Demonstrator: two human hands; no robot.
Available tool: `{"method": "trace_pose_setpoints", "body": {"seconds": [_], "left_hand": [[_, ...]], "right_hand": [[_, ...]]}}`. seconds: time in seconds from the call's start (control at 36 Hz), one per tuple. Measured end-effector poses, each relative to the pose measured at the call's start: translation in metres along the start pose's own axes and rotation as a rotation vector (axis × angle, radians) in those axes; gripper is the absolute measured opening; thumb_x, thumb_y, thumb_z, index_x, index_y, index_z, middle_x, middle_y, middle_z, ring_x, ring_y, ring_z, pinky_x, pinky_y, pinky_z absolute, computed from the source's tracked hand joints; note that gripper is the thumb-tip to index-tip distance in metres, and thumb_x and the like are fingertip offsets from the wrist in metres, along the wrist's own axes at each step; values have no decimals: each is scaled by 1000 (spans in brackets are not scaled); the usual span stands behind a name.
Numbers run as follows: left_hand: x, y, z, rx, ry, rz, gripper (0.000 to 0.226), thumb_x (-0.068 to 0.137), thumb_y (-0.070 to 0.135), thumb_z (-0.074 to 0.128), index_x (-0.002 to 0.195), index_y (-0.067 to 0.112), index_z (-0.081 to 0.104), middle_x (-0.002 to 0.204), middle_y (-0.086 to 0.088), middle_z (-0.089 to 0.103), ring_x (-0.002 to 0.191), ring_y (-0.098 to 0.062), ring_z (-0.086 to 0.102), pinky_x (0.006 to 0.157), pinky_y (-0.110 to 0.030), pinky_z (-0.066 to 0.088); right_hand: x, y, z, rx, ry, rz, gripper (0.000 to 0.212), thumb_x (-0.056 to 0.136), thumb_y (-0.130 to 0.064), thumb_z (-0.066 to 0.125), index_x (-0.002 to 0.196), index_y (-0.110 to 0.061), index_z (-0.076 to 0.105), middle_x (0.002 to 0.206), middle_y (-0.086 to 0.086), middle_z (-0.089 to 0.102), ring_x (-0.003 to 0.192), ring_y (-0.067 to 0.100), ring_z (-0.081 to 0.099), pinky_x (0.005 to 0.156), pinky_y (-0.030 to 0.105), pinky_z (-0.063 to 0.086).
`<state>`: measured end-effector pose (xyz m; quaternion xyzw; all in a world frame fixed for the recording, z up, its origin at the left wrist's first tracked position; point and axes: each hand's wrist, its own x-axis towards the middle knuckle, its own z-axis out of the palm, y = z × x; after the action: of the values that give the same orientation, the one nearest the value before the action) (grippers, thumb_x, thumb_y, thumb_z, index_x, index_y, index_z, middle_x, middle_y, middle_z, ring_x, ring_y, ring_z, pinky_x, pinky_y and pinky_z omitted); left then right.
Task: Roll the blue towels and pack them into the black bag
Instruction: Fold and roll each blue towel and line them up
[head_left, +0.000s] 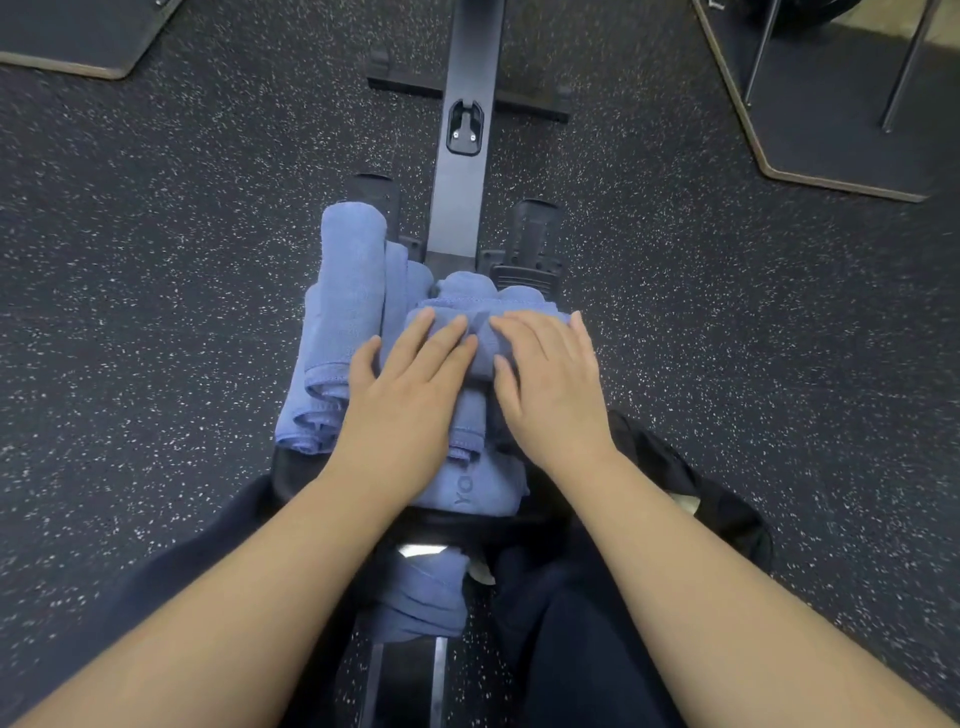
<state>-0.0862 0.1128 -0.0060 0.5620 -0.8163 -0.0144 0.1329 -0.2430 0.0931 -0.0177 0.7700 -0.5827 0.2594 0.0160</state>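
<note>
A blue towel (470, 483) lies lengthwise in front of me, partly rolled at its far end into a thick roll (480, 317). My left hand (410, 379) and my right hand (545, 384) both press flat on that roll, fingers straight. Rolled blue towels (348, 306) lie side by side just left of my left hand. Another blue towel (421, 597) sits bunched lower down between my legs. The black bag (691, 483) lies under and to the right of my right wrist, mostly hidden by my arms.
I sit astride a rowing machine; its grey rail (467, 104) runs away from me, with footrests (530, 244) on either side. Speckled dark rubber floor (156, 260) surrounds it. Dark mats with pale edges sit at the far left (78, 36) and far right (831, 104).
</note>
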Motion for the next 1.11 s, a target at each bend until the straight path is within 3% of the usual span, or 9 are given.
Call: {"method": "trace_pose_setpoints", "body": {"seconds": [0.14, 0.22, 0.33, 0.5, 0.67, 0.83, 0.92, 1.0, 1.11], "left_hand": [[6, 0, 7, 3, 50, -33, 57, 78, 15, 33, 128, 14, 59, 140, -8, 52, 132, -31, 43, 99, -47, 20], [6, 1, 4, -129, 152, -88, 52, 76, 10, 46, 125, 21, 59, 125, -15, 51, 116, -28, 39, 92, -42, 24], [4, 6, -4, -337, 222, -204, 50, 79, 9, 51, 124, 29, 57, 104, -9, 45, 92, -25, 38, 80, -37, 31], [6, 14, -12, -1047, 45, -215, 54, 94, 20, 45, 133, 52, 25, 129, 11, 42, 120, -2, 43, 111, -22, 27], [5, 21, -27, -1444, 8, -267, 47, 100, 8, 43, 127, 47, 43, 117, 32, 59, 110, -5, 54, 102, -37, 45], [-3, 25, -34, -1538, -70, -317, 52, 100, -2, 39, 124, 42, 48, 117, 27, 63, 107, 1, 61, 84, -22, 52], [-10, 27, -39, -1515, -86, -300, 53, 99, -6, 39, 124, 40, 48, 125, 18, 58, 103, 4, 62, 79, -16, 51], [-15, 27, -39, -1524, -175, -292, 55, 100, -5, 37, 123, 44, 49, 124, 14, 59, 94, 2, 64, 70, -18, 53], [-19, 24, -34, -1357, -222, -250, 63, 98, -7, 38, 124, 51, 47, 110, 21, 63, 88, -2, 58, 81, -16, 51]], "right_hand": [[1, 5, 1, -29, -79, -18, 61, 67, -17, 72, 125, -11, 55, 126, 3, 55, 120, 19, 43, 115, 46, 9], [3, 5, 1, -24, -58, 16, 60, 65, -5, 64, 124, -11, 55, 125, 3, 57, 117, 19, 40, 114, 45, 11], [8, 1, -1, -13, 28, 72, 50, 71, -13, 53, 121, -10, 57, 117, 4, 61, 107, 20, 44, 102, 38, 23], [8, -17, -18, 110, 62, 188, 52, 80, -34, 49, 125, -8, 55, 114, 7, 63, 98, 29, 55, 84, 33, 29], [-8, -34, -43, 505, -94, 360, 53, 88, -29, 66, 135, -14, 47, 123, -5, 55, 110, 7, 48, 91, 17, 32], [-23, -42, -51, 687, -162, 462, 57, 84, -43, 55, 134, -19, 43, 130, -6, 52, 118, 6, 50, 100, 26, 40], [-29, -45, -55, 750, -175, 488, 47, 80, -40, 56, 123, -28, 41, 121, -10, 52, 104, -6, 50, 90, 13, 40], [-35, -45, -56, 783, -161, 532, 45, 77, -37, 57, 118, -30, 39, 119, -9, 51, 102, 1, 53, 87, 15, 41], [-42, -44, -52, 760, -115, 565, 40, 78, -32, 60, 113, -31, 41, 117, -7, 50, 97, -7, 50, 82, 12, 39]]}}
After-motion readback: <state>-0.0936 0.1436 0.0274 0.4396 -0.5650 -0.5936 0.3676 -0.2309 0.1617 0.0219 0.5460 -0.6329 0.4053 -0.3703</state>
